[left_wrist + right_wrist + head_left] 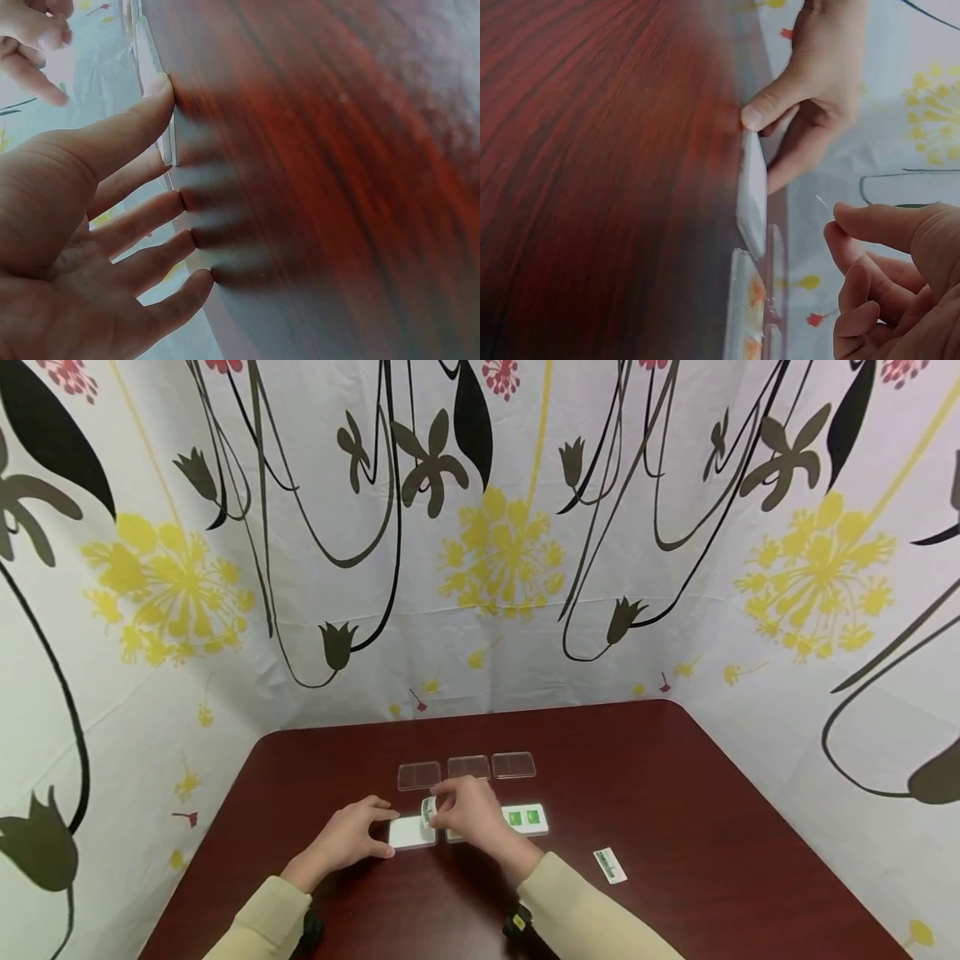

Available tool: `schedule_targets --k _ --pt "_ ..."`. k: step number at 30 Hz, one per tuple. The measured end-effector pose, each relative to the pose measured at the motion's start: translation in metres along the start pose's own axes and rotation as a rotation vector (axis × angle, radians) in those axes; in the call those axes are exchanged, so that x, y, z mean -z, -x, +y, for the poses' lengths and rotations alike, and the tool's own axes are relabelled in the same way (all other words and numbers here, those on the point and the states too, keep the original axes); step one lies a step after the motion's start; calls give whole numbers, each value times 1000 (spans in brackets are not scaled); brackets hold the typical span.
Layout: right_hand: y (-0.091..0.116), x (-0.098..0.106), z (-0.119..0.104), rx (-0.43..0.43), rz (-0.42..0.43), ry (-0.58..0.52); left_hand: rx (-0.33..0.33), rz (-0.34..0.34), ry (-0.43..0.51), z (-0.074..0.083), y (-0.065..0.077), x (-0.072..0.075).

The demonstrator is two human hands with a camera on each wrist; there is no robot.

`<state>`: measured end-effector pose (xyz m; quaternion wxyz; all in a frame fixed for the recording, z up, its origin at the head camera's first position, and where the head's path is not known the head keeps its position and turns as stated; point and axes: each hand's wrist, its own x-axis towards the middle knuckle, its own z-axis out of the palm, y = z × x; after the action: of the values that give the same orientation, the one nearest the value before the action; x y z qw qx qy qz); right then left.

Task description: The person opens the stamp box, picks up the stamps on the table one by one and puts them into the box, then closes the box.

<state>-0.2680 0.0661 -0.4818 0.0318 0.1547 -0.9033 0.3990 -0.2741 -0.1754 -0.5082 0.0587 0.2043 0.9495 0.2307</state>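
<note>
A flat white case [411, 832] with a blank top lies on the table at the left end of a row. My left hand [348, 837] grips it by its left end, thumb at the near edge and a finger at the far edge; the other fingertips rest on the table in the left wrist view. Above the case's right end, my right hand [474, 810] pinches a small white card [428, 811] with green print between thumb and forefinger. The card shows edge-on as a thin sliver in the right wrist view. A second case [745, 300] with orange pictures, partly hidden by the right hand in the head view, sits beside the first.
A third case [535, 808] with green square pictures ends the row at right. Three clear plastic lids [419, 776] lie in a line behind. Another small printed card [610, 866] lies on the dark red table [675, 793] at right. A patterned curtain [495, 660] surrounds the table.
</note>
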Motion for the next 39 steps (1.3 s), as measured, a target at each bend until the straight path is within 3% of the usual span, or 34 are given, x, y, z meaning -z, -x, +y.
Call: schedule_targets --k 9,17,25,39 --pt "-11 -22 -3 -50 -21 199 -14 -7 -5 -3 -1 -2" --pt "-12 -31 -6 -40 -49 318 -11 -4 -1 -4 -1 -2" --pt "-13 -32 -9 24 -74 459 -8 -5 8 -5 -1 -2" --pt "-8 -26 -10 96 -93 542 -13 9 -1 -5 -1 -4"
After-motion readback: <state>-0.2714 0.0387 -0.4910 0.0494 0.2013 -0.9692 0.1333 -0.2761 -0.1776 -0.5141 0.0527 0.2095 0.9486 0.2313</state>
